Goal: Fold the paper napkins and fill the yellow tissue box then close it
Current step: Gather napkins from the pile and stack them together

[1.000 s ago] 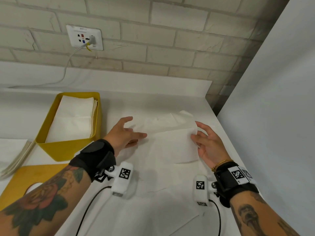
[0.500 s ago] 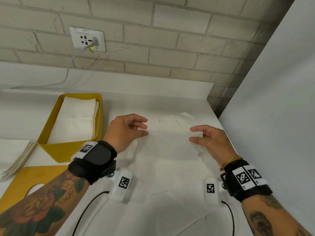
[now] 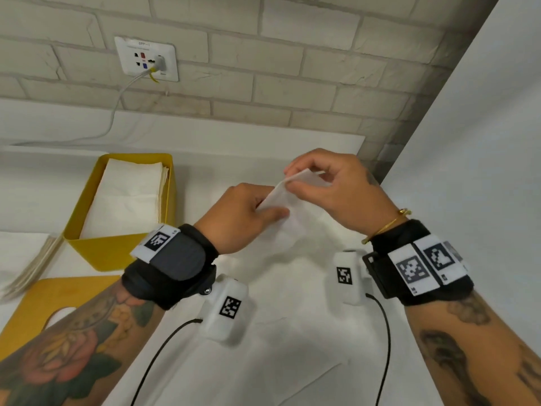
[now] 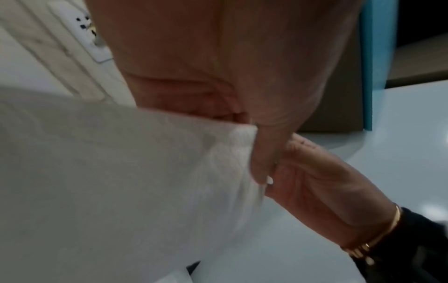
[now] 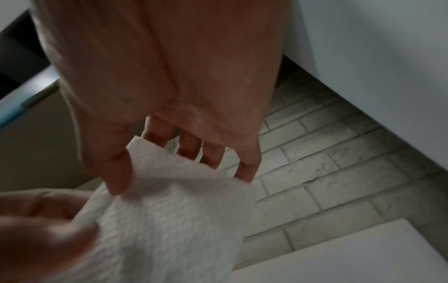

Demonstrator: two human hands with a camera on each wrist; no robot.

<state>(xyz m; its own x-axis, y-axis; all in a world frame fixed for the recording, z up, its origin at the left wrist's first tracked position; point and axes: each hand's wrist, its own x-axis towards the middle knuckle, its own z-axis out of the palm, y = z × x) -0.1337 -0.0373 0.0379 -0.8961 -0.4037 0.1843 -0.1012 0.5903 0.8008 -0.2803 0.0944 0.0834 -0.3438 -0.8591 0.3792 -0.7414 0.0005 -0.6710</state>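
A white paper napkin (image 3: 288, 213) is lifted off the counter between both hands. My left hand (image 3: 265, 208) pinches its lower part, thumb against fingers. My right hand (image 3: 295, 178) pinches the upper corner. In the right wrist view the napkin (image 5: 164, 214) hangs below thumb and fingers. In the left wrist view the napkin (image 4: 121, 181) fills the lower left, held at its edge. The yellow tissue box (image 3: 96, 250) stands open at the left, with folded napkins (image 3: 128, 197) stacked inside. Its yellow lid (image 3: 35, 303) lies flat in front of it.
A stack of unfolded napkins (image 3: 26, 265) lies at the far left edge. More white paper (image 3: 292, 332) covers the counter under my wrists. A brick wall with a socket (image 3: 146, 58) stands behind, and a white panel (image 3: 474, 171) closes the right side.
Both hands came together and raised the napkin off the counter, where it lay flat a second ago. The view has tilted slightly upward.
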